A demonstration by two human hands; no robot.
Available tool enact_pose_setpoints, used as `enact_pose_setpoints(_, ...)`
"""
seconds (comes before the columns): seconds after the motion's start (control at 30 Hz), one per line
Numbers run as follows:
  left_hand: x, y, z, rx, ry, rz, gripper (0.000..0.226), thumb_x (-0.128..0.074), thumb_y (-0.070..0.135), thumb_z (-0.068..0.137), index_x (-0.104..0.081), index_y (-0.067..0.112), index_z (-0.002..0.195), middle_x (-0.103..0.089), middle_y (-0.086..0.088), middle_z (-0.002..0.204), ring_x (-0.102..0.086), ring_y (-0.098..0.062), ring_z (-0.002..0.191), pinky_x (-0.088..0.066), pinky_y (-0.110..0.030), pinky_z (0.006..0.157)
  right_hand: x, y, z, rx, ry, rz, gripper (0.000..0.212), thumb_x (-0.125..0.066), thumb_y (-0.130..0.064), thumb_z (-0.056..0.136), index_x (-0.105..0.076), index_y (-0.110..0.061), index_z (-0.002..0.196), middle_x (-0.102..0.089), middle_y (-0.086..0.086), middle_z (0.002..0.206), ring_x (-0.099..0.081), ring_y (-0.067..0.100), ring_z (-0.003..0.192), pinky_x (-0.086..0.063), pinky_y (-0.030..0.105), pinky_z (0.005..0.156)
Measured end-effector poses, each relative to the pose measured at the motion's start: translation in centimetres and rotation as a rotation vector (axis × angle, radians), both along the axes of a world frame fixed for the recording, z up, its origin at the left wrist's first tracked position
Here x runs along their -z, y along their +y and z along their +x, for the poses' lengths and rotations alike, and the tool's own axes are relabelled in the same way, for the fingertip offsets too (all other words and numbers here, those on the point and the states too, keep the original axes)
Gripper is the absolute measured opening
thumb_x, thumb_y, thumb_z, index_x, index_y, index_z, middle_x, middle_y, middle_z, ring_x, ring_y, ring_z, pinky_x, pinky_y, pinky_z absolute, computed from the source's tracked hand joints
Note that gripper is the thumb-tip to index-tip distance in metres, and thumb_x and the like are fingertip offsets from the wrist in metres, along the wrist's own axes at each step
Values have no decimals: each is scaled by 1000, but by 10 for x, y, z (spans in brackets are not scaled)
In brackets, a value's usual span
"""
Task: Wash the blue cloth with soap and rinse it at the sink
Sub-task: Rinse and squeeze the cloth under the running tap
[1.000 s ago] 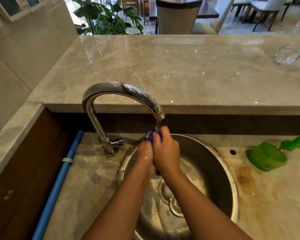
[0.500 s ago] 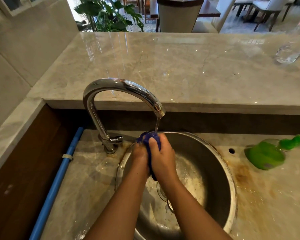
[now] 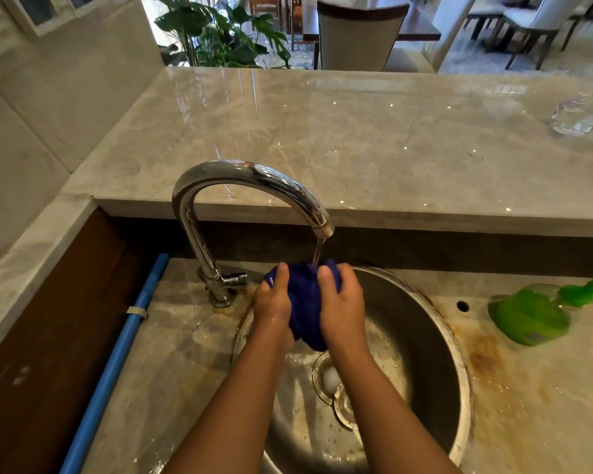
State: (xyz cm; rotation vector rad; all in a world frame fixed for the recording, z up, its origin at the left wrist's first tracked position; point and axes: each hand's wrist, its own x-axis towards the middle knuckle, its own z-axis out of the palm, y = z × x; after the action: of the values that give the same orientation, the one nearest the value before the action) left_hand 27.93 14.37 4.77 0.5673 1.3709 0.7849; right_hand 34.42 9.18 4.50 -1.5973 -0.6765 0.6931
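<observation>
A: Where was the blue cloth (image 3: pixel 305 299) held?
B: It was bunched between the left hand (image 3: pixel 273 307) and the right hand (image 3: pixel 343 307), both clasped round it, directly under the running chrome tap (image 3: pixel 254 177), above the round steel sink (image 3: pixel 421 350).
A: And its lie?
B: The soft, wet bundle was hung lengthwise downward, and both hands were judged equally near.

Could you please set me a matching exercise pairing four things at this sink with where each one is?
Things: 1 blue cloth; 2 green bottle; 3 clear container; 4 blue pipe.
Places: A on the raised counter, far right; B gripped by left hand and right hand under running water; C running left of the faucet; D on its side, right of the sink.
Pairs: 1-B; 2-D; 3-A; 4-C.
</observation>
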Motion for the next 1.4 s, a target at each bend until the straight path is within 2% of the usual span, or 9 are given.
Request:
enact_pose_setpoints(0.13,-11,-3,8,148,2,-97,33,-51,31,99,-58,15,72,-57,-4,67,-55,-17,59,-43,-26,55,-7,5,-22,-17,-245,-43,19,-48,-30,102,-51,-19,86,-59,-4,72,-54,6,60,-42,20,50)
enact_pose_setpoints(0.23,-11,-11,9,132,-102,-74,24,-61,33,94,-69,16,80,-71,-6,74,-68,-21,70,-57,-35,72,7,19,4,9,-252,-182,23,-43,-32,103,-49,-16,88,-60,1,76,-60,18,67,-49,35,58)
enact_pose_setpoints(0.43,-4,-18,6,175,-177,63,18,-65,12,92,-64,14,110,-73,-12,100,-72,-26,92,-59,-44,86,18,31,38,29,227,-363,22,-49,-26,102,-58,-16,120,-66,13,115,-63,31,109,-51,50,98)
enact_pose_setpoints(0.6,7,-2,-15,263,184,213,40,-66,26,93,-49,21,129,-61,5,109,-61,-13,95,-54,-41,87,12,16,46,95,529,-258,13,-60,-23,97,-62,-11,102,-70,19,107,-70,33,95,-59,51,86)
enact_pose_setpoints(0.73,6,-7,-10,100,17,215,22,-63,22,95,-54,23,115,-67,-2,110,-67,-21,97,-58,-46,86,17,4,24,128,846,-37,26,-62,-25,95,-65,-8,115,-73,16,109,-69,34,103,-54,55,95)
enact_pose_setpoints(0.9,4,-14,4,201,159,483,24,-61,19,96,-49,25,115,-60,15,98,-60,-6,91,-47,-18,78,26,-13,-9,3,1428,47,58,-55,-52,91,-60,-12,131,-68,18,124,-69,34,110,-50,48,95)
enact_pose_setpoints(1.17,13,-15,-7,180,-369,222,33,-58,1,94,-56,8,126,-70,-18,117,-70,-29,103,-58,-38,85,20,11,13,-26,1356,210,51,-68,-30,79,-63,-5,123,-68,22,121,-69,34,105,-55,47,95)
enact_pose_setpoints(1.3,11,-11,-13,111,-291,195,32,-57,9,97,-58,14,128,-70,-15,120,-70,-30,107,-56,-46,94,21,29,21,-3,1290,265,79,-84,-17,68,-51,-17,139,-66,17,128,-66,36,113,-56,51,90)
enact_pose_setpoints(1.4,11,-3,-7,-81,-113,175,24,-56,15,98,-60,23,121,-70,-10,116,-70,-27,103,-57,-50,92,18,34,12,-32,1113,293,49,-74,-12,77,-61,-13,125,-73,14,104,-71,29,97,-53,52,96)
